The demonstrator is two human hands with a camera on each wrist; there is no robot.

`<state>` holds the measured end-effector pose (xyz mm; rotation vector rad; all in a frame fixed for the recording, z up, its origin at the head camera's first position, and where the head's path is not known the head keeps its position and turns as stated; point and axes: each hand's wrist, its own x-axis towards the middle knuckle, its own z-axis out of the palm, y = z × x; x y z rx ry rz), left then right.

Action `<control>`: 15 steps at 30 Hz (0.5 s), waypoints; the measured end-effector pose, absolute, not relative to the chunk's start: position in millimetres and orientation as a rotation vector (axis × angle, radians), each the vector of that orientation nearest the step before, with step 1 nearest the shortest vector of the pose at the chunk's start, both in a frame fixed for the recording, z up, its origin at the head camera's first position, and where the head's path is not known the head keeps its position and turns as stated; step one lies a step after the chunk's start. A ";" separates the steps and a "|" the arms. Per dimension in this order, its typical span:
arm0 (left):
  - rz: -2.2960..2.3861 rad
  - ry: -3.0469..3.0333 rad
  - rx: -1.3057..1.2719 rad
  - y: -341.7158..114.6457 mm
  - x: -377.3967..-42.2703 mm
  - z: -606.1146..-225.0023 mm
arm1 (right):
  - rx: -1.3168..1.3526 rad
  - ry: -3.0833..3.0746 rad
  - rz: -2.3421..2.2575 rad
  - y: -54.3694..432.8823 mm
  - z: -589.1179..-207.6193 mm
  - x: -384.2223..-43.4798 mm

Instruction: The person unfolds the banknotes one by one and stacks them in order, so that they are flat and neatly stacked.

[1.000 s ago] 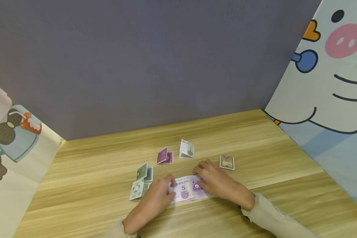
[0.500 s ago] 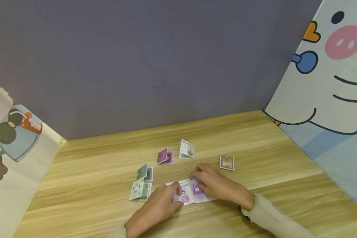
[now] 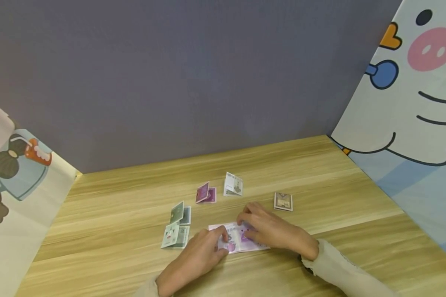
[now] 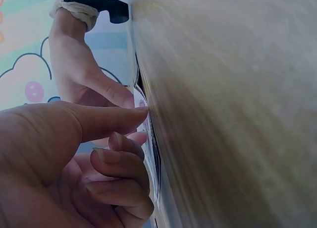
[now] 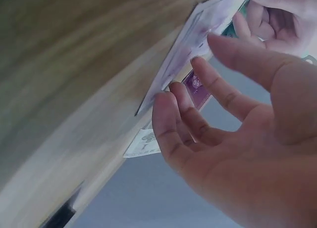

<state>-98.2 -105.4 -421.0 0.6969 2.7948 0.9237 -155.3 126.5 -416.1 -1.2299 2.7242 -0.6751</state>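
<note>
On the wooden table lies a purple play banknote (image 3: 235,248) marked with a 5, spread out flat between the two hands. My left hand (image 3: 204,252) rests over its left part; in the left wrist view the thumb (image 4: 111,120) reaches straight to the note's edge while the other fingers bend loosely. The right hand (image 3: 269,228) touches the note's right part with relaxed, bent fingers. From the right wrist view the note (image 5: 185,44) looks thin and slightly raised, with the right fingertips right at its edge and the palm holding nothing. The hands cover both ends of the note in part.
Folded notes stand behind: green (image 3: 176,236), dark green (image 3: 178,213), magenta (image 3: 206,193) and white (image 3: 233,185). A brown folded note (image 3: 283,201) lies beyond the right hand. A grey wall (image 3: 200,82) closes the table's back; cartoon panels flank it.
My left hand has moved right along the purple note, uncovering the green folded note. The right hand has shifted slightly left, and the purple note has turned a little.
</note>
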 end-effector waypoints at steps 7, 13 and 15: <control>0.927 2.785 0.715 -105.0 -97.8 -421.0 | -1.251 2.736 -0.601 125.9 -413.8 -152.5; 0.943 2.785 0.708 -104.2 -97.1 -420.5 | -1.271 2.695 -0.608 122.9 -413.4 -149.3; 0.949 2.785 0.707 -104.1 -97.0 -420.2 | -1.262 2.652 -0.614 121.9 -412.9 -148.0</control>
